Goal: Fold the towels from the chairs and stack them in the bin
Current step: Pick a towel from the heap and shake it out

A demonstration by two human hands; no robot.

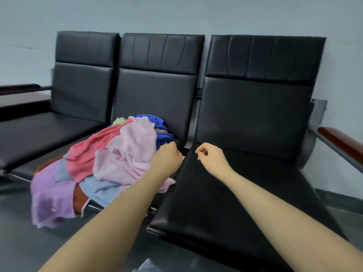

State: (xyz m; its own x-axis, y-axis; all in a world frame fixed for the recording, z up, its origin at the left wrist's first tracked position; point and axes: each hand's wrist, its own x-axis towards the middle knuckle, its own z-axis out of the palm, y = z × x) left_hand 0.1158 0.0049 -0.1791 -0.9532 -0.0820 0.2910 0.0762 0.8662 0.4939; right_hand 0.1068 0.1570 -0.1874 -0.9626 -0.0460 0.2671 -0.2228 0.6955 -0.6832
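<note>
Pink towel (127, 154) beside left hand (167, 158), grip curled, empty.

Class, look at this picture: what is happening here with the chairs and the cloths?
A person reaches both hands toward a heap of unfolded towels on the middle chair. The left hand is at the pile's right edge; the right hand hovers over the right chair, fingers curled, holding nothing. No bin is in view.
</note>
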